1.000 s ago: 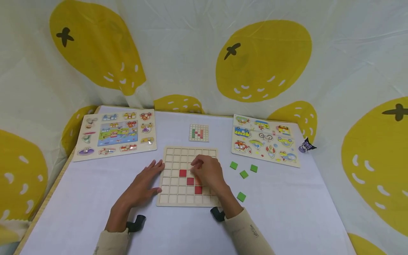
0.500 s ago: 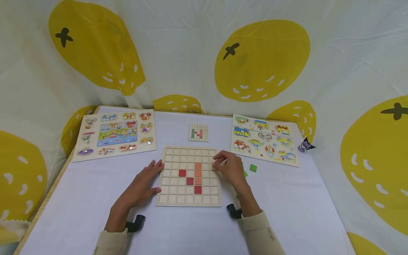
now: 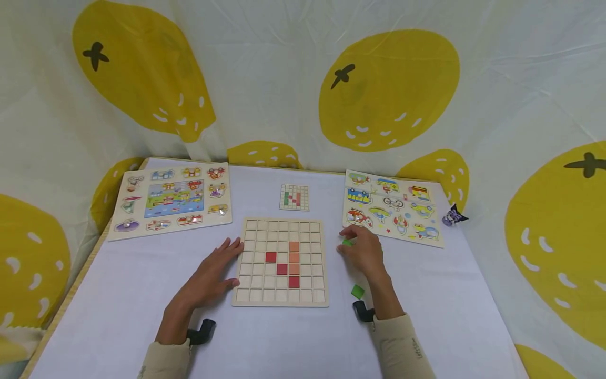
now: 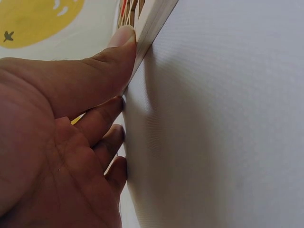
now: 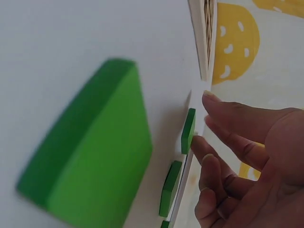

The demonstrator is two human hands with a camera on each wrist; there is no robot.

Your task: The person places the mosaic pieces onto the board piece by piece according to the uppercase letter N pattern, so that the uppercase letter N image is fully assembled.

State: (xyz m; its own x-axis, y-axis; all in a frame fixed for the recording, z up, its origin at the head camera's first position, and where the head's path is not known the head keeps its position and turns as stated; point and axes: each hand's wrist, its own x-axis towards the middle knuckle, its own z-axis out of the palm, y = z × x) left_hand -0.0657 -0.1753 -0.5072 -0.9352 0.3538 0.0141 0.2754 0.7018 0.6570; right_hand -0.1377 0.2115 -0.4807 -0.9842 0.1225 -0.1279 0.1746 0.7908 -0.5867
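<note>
A square wooden grid board [image 3: 255, 295] lies on the table with three red tiles [image 3: 282, 269] and three orange tiles [image 3: 294, 258] in its cells. My left hand [image 3: 213, 276] rests at the board's left edge, fingers spread, thumb against the rim in the left wrist view. To the right of the board, my right hand [image 3: 365, 252] is over a green tile [image 3: 347, 242], thumb and fingers apart around it. Another green tile [image 3: 357, 291] lies nearer the wrist; it looms large in the right wrist view, with more green tiles [image 5: 170, 190] beyond it.
Behind the board lies a small pattern card [image 3: 294, 197] with a coloured grid. Picture puzzle boards stand at the back left [image 3: 175, 197] and back right [image 3: 393, 208]. A small dark figure [image 3: 454, 216] sits at the right edge. A lemon-print curtain [image 3: 274, 68] hangs behind.
My right hand has moved right from the board to the green tiles, uncovering three orange tiles in the grid. My left hand has stayed at the board's edge.
</note>
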